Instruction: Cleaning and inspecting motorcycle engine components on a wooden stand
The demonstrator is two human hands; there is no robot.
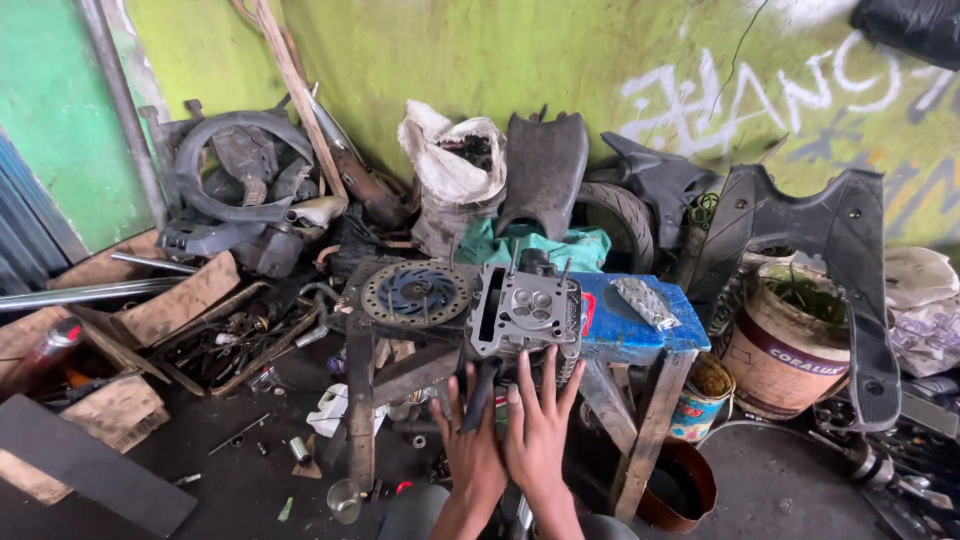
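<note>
Grip state: both hands flat and splayed, fingers spread, holding nothing closed. Left hand (470, 450) lies beside a dark tool handle (480, 395) that hangs down between the two hands; whether the fingers touch it I cannot tell. Right hand (538, 425) reaches up at 12 o'clock, fingertips touching or just under the lower edge of the grey metal cylinder head (525, 312).

Cylinder head sits on the blue wooden worktop (640, 335), at its left edge, partly overhanging. At 9 o'clock from it, touching or just beside: a perforated brake disc (415, 293) on a wooden frame.

Risks, judged:
- Head overhangs the edge and no hand clasps it; a push from below could tip it off toward the floor or the wrists.
- Worktop legs look uneven and rough; a jolt may rock it.
- Handle hangs loose; it could slip free.
- Floor below is littered with small parts (300, 450); anything dropped would be hard to find.

Count: hands 2; cylinder head 1; brake disc 1; handle 1; foil-wrapped bundle (647, 302) on worktop 1; paint buckets (785, 345) at 3 o'clock, 2 visible.
</note>
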